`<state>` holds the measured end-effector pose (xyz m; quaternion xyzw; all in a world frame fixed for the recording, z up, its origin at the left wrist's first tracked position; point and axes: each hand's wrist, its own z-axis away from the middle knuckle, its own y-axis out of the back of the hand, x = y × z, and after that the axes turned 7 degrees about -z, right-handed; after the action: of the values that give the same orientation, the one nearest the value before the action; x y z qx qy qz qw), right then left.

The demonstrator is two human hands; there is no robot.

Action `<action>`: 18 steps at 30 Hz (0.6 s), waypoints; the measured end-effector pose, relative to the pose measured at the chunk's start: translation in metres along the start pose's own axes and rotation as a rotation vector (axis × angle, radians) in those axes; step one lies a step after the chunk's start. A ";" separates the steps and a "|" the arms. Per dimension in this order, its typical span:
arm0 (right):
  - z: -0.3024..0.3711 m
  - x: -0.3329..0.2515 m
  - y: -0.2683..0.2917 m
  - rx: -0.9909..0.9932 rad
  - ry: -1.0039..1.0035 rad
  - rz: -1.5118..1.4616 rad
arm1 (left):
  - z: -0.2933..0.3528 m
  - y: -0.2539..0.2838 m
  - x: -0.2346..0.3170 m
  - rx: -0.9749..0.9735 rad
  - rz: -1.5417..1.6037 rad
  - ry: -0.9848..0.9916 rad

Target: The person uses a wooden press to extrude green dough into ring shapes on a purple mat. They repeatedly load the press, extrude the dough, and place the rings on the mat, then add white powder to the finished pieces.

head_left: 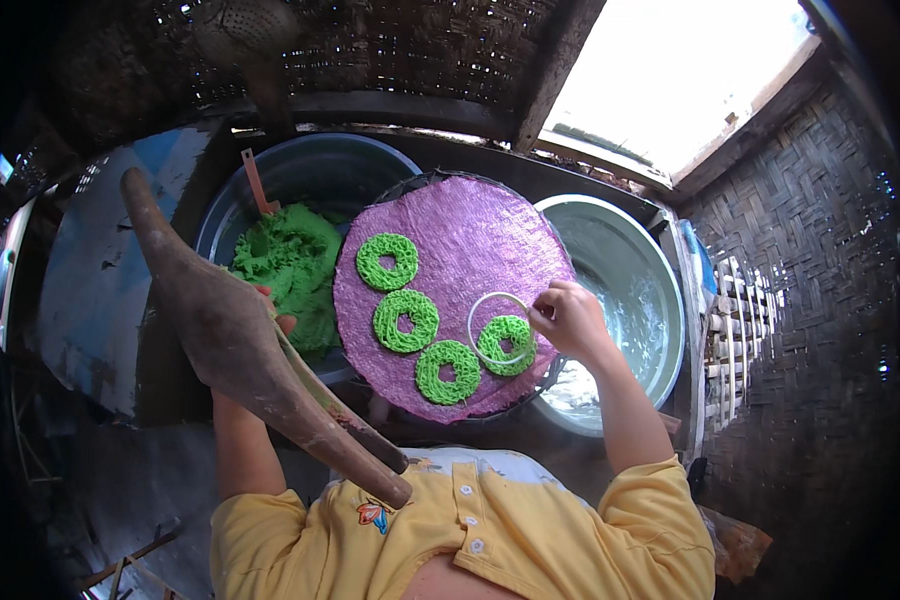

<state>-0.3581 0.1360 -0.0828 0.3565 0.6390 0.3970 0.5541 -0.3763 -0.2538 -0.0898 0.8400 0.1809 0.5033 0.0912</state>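
Observation:
My left hand [287, 322] is wrapped round a long carved wooden press [230, 315] with two handles, which hides most of that hand. The press slants from the upper left down toward my chest. Between the fingertips of my right hand [573, 315] is a thin white ring [470, 322]. It hangs over a round, purple-covered tray [460, 225], at the rightmost of several green, noodle-like dough rings [440, 390]. Each dough ring has a hole in its middle, and they lie in a curve along the tray's left and near side.
Left of the tray, a dark blue basin [370, 150] holds a mound of green dough [305, 245] and a peach-coloured handle [255, 180]. A pale green basin [667, 290] of water stands at the right, partly under the tray. Woven walls [810, 260] and a bright window opening [680, 80] surround the spot.

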 end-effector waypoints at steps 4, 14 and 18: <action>0.018 0.010 -0.003 0.035 -0.033 0.007 | -0.002 -0.005 -0.001 0.029 -0.048 -0.028; 0.023 0.019 0.001 0.100 -0.094 -0.065 | -0.003 -0.017 -0.008 -0.004 -0.203 -0.279; 0.004 0.003 0.000 0.109 -0.092 -0.116 | -0.002 -0.012 -0.013 -0.028 -0.068 -0.227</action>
<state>-0.3551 0.1392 -0.0846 0.3662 0.6532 0.3119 0.5848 -0.3859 -0.2477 -0.1035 0.8836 0.1908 0.4042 0.1399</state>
